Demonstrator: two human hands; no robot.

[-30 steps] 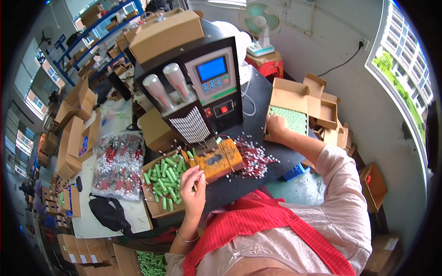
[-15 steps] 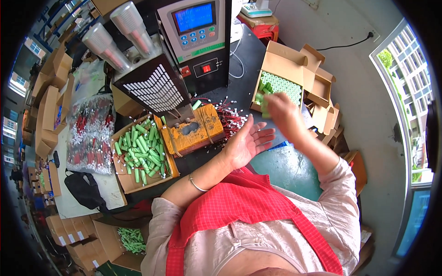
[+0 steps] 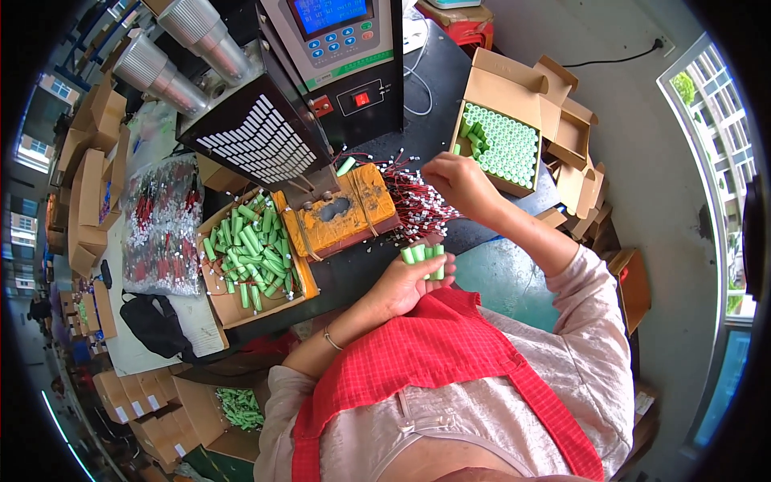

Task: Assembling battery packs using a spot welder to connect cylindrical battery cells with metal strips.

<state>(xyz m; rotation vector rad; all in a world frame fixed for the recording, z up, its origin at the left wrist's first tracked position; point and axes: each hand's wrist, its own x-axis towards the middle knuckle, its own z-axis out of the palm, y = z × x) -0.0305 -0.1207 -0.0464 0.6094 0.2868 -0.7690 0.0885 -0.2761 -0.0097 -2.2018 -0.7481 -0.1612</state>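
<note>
My left hand is in front of my apron, closed around several green cylindrical battery cells that stand side by side in its fingers. Over the heap of red and black wire leads with white connectors, my right hand has its fingers bent and pressed together; whatever they pinch, if anything, is hidden. To the right of that hand, an open cardboard box holds rows of upright green cells, with a few lying loose at its left side.
A bench machine with a blue screen and two metal cylinders stands ahead. Below its electrodes is a worn orange block. Left of the block, a carton holds green cells with leads; beyond it lies a bag of leads.
Several cells now sit in my left hand, which was open and bare. My right hand has moved left from the cell box to the wire leads.
</note>
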